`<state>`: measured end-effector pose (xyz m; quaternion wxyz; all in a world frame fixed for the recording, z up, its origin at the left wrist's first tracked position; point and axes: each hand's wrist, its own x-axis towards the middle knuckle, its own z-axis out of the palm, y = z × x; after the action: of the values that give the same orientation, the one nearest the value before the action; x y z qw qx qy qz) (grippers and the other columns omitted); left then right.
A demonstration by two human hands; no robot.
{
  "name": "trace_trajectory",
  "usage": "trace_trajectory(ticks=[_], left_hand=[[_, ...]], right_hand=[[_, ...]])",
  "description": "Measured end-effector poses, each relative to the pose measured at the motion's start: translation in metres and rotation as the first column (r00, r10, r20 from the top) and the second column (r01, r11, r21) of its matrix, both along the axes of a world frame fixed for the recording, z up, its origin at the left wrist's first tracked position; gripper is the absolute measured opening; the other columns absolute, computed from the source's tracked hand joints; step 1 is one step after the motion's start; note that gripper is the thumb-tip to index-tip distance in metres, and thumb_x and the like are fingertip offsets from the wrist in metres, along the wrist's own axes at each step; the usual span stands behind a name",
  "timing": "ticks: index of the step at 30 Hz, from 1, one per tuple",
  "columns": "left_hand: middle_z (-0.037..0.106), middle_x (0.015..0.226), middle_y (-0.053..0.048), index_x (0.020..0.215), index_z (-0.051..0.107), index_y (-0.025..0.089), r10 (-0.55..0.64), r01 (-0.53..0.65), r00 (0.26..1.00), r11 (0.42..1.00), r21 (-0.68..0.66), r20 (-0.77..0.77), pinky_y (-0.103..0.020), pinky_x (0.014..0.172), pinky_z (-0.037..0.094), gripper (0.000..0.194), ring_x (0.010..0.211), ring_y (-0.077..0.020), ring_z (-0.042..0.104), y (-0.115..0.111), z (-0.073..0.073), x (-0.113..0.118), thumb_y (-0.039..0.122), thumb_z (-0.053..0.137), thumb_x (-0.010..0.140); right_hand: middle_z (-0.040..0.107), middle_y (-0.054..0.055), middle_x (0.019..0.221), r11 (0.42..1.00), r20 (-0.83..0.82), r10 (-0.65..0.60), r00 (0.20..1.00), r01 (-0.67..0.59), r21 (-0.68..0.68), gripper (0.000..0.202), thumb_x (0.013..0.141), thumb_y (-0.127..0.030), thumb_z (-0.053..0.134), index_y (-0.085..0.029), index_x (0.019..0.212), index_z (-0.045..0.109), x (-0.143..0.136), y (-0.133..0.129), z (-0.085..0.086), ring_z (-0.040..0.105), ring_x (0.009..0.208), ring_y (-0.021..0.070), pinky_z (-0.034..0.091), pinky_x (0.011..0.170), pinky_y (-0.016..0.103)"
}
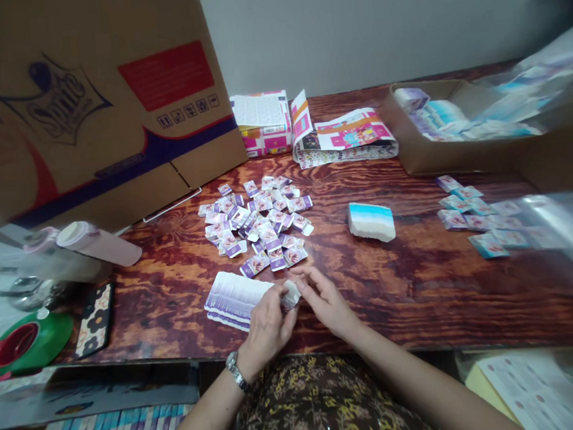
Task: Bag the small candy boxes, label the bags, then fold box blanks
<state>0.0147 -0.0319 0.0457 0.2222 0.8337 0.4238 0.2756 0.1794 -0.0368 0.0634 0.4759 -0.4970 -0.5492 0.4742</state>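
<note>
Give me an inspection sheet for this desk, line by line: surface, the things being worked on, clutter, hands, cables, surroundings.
Surface: wooden table, dark grained top.
Job's things: small white piece held between both hands; fanned stack of purple flat cartons beside them; pile of folded purple boxes behind.
Clutter: blue-and-white block; teal and purple boxes; tape dispenser; phone; pink bottle.
Grippers: left hand and right hand both pinch the piece.
Cables: nothing seen.
Surroundings: large cardboard carton, open cardboard tray, plain wall.
</note>
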Motion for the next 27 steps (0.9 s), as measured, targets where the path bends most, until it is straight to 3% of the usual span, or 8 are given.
trace_trajectory(ticks=[5,8,13,18,21,24,25,27], left_hand=[[0.044,0.131,-0.019,0.139,0.014,0.012,0.047,-0.046,0.999,0.998,0.04,-0.021,-0.039,0.097,0.043,0.064,0.12,-0.0235,0.046,-0.002,-0.003,0.004,0.021,0.046,0.085],[0.04,0.135,-0.021,0.142,0.006,0.011,0.056,-0.055,0.998,0.998,0.028,-0.032,-0.042,0.098,0.041,0.069,0.124,-0.0249,0.043,-0.001,-0.003,0.009,0.019,0.044,0.085],[0.038,0.135,-0.024,0.142,-0.002,0.009,0.053,-0.053,0.998,0.998,0.021,-0.022,-0.044,0.096,0.043,0.07,0.124,-0.0264,0.042,-0.001,-0.005,0.012,0.014,0.038,0.085],[0.039,0.134,-0.024,0.142,-0.001,0.009,0.047,-0.045,0.998,0.997,0.065,-0.03,-0.044,0.095,0.043,0.07,0.124,-0.0272,0.042,0.029,-0.003,0.01,0.015,0.039,0.084],[0.041,0.133,-0.023,0.142,0.007,0.009,0.139,-0.14,0.99,0.977,0.16,0.015,-0.048,0.098,0.039,0.072,0.126,-0.03,0.038,0.07,0.023,0.009,0.026,0.048,0.085],[0.03,0.141,-0.022,0.139,0.02,0.01,0.207,-0.253,0.951,0.947,0.196,0.229,-0.052,0.106,0.026,0.081,0.134,-0.0335,0.021,0.089,0.071,0.01,0.042,0.062,0.077],[0.035,0.139,-0.019,0.136,0.026,0.013,0.163,-0.212,0.935,0.969,0.126,0.316,-0.048,0.105,0.031,0.072,0.131,-0.0306,0.029,0.084,0.09,0.011,0.043,0.058,0.08],[0.052,0.123,-0.013,0.127,0.039,0.019,-0.001,0.067,0.863,0.991,-0.112,0.506,-0.041,0.092,0.047,0.045,0.113,-0.0236,0.052,0.061,0.123,0.011,0.044,0.04,0.09]], right_hand=[[0.066,0.004,0.091,0.995,-0.04,0.014,0.999,-0.018,-0.097,0.014,0.082,-0.027,0.056,-0.017,0.09,0.063,-0.002,0.008,0.003,0.061,0.083,0.0174,0.05,0.076,0.031],[0.066,0.005,0.09,0.998,0.127,-0.064,0.99,0.064,0.008,0.012,0.082,-0.021,0.055,-0.019,0.09,0.064,-0.006,0.005,0.008,0.061,0.085,0.0186,0.05,0.08,0.034],[0.06,0.009,0.11,0.968,0.389,-0.09,0.917,-0.01,0.249,0.03,0.087,-0.016,0.044,-0.021,0.113,0.059,-0.015,-0.012,0.009,0.055,0.105,0.0212,0.044,0.093,0.039],[0.051,0.011,0.126,0.962,0.417,-0.002,0.909,-0.112,0.25,0.042,0.089,-0.019,0.042,-0.021,0.131,0.045,-0.011,-0.009,0.008,0.047,0.118,0.022,0.039,0.101,0.042],[0.045,0.01,0.132,0.969,0.32,-0.021,0.947,-0.059,0.239,0.045,0.089,-0.027,0.046,-0.024,0.134,0.041,0.002,0.002,0.028,0.041,0.123,0.0233,0.035,0.104,0.044],[0.05,0.009,0.126,0.977,0.069,0.08,0.994,-0.091,0.191,0.037,0.092,-0.035,0.042,-0.026,0.128,0.046,0.016,0.006,0.057,0.051,0.113,0.022,0.044,0.096,0.041],[0.053,0.008,0.122,0.975,-0.024,0.14,0.99,-0.134,0.177,0.035,0.093,-0.037,0.04,-0.026,0.125,0.048,0.02,0.005,0.065,0.055,0.108,0.0212,0.047,0.092,0.04],[0.057,0.008,0.116,0.969,-0.146,0.19,0.971,-0.161,0.187,0.033,0.093,-0.041,0.039,-0.026,0.119,0.054,0.026,0.001,0.076,0.058,0.102,0.0208,0.05,0.086,0.037]])
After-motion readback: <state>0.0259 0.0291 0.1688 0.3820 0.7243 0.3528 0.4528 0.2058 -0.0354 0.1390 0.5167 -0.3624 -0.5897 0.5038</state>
